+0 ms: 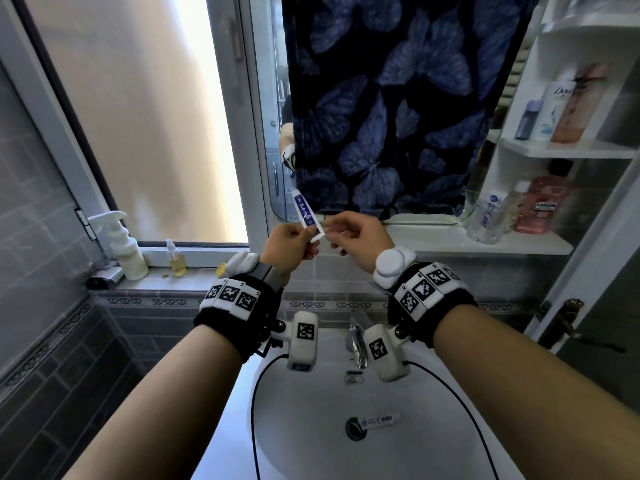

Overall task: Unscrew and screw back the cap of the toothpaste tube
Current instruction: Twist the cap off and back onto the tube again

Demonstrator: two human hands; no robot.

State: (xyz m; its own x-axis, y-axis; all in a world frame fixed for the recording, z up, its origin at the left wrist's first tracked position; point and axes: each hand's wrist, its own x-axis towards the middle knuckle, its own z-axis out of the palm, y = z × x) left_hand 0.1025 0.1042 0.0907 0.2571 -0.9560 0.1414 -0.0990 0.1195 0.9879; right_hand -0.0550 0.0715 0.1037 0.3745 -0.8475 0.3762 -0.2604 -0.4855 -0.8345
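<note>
A small blue-and-white toothpaste tube (305, 211) stands tilted above the sink, in front of the mirror's lower edge. My left hand (289, 245) grips its lower part between thumb and fingers. From the right, the fingertips of my right hand (356, 239) pinch the tube's white lower end. The tube's upper end is white and free of both hands. Fingers hide the spot where the hands meet, so I cannot tell where the cap is. Both wrists wear black bands with white marker blocks.
A white sink (311, 445) lies below, with a chrome tap (356, 344) and another small tube (379, 420) by the drain. A pump bottle (126, 247) and a small bottle (176, 258) stand on the window sill. Shelves on the right hold bottles (557, 112).
</note>
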